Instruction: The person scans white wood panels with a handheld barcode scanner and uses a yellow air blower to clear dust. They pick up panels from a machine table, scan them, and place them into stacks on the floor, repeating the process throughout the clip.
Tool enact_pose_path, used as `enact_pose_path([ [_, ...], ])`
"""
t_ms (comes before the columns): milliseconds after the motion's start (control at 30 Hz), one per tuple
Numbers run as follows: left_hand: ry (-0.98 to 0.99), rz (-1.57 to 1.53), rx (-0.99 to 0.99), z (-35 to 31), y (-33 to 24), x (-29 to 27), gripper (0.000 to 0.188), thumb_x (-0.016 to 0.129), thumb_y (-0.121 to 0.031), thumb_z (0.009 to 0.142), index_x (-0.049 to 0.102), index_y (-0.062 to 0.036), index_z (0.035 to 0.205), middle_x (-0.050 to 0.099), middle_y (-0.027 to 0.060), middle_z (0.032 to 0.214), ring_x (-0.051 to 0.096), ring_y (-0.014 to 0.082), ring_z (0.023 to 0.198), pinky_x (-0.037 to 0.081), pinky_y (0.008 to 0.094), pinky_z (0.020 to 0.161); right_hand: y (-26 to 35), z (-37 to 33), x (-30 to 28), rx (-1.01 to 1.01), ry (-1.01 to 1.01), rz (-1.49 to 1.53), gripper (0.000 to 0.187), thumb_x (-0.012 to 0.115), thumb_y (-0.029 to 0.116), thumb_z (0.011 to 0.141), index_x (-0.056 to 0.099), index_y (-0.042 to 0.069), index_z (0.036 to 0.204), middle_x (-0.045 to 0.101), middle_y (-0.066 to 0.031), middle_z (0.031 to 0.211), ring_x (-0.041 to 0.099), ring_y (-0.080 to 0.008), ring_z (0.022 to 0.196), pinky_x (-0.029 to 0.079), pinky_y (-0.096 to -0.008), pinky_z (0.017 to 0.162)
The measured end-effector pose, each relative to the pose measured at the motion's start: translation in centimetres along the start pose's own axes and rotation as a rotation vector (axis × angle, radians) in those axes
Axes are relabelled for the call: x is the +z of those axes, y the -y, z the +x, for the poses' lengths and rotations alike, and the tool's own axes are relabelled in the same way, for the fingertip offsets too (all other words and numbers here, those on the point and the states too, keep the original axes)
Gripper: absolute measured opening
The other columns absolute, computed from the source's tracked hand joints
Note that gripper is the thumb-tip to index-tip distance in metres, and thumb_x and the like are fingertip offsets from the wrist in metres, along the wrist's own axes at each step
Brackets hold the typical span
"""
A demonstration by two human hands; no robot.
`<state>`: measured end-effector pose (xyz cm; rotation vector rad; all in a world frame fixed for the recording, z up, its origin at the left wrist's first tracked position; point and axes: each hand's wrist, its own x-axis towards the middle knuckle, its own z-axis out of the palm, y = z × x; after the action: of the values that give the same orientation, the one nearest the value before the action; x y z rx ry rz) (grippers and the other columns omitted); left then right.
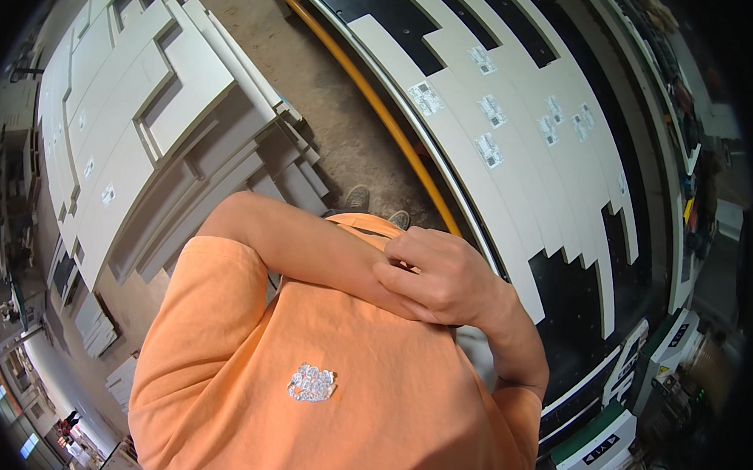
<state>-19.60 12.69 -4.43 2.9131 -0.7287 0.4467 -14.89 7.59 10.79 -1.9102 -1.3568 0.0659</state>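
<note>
I'm watching remotely: the right hand is resting half-curled against the left forearm; I can't tell whether it, or the hidden left hand, is gripping anything. Notched white panels are lying rightward on a black table.

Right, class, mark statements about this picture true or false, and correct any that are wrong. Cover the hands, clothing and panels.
1. The right hand lies against the left forearm. True.
2. The shirt is dark blue. False: it is orange.
3. White labels are on the pale panels at the right. True.
4. The stack of panels at the left is black. False: it is pale, nearly white.
5. Black surface shows beside the panels at the right. True.
6. The right hand grips a panel. False: it touches the person's own other arm.
</note>
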Motion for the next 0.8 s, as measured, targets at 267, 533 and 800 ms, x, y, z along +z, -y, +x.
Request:
enact_pose_path([
  [267,-0.005,-0.020,0.033,0.3,0.6,-0.1,0.023,0.068,-0.020,0.078,0.053,-0.0061,0.068,0.057,0.0121,0.062,0.054,0.0274,0.049,0.046,0.0404,0.052,-0.4,-0.3,0.7,0.048,-0.078,0.141,0.022,0.078,0.004,0.073,0.066,0.004,0.093,0.060,-0.0084,0.089,0.061,-0.0254,0.073,0.051,-0.0333,0.063],
  [533,0.003,-0.029,0.056,0.3,1.0,-0.2,0.021,0.068,-0.020,0.078,0.055,-0.0054,0.071,0.058,0.0125,0.064,0.056,0.0278,0.051,0.047,0.0405,0.052,-0.2,0.0,0.3,0.070,0.012,0.107,0.018,0.075,0.008,0.078,0.063,0.007,0.090,0.053,-0.0060,0.085,0.060,-0.0230,0.075,0.052,-0.0334,0.063],
  [800,0.001,-0.047,0.092,0.4,1.3,-0.4,0.020,0.069,-0.020,0.078,0.057,-0.0047,0.073,0.059,0.0129,0.066,0.057,0.0282,0.052,0.048,0.0407,0.053,-0.6,0.0,0.4,0.065,-0.015,0.185,0.020,0.078,0.004,0.076,0.067,0.004,0.093,0.060,-0.0100,0.091,0.062,-0.0269,0.076,0.052,-0.0345,0.065],
])
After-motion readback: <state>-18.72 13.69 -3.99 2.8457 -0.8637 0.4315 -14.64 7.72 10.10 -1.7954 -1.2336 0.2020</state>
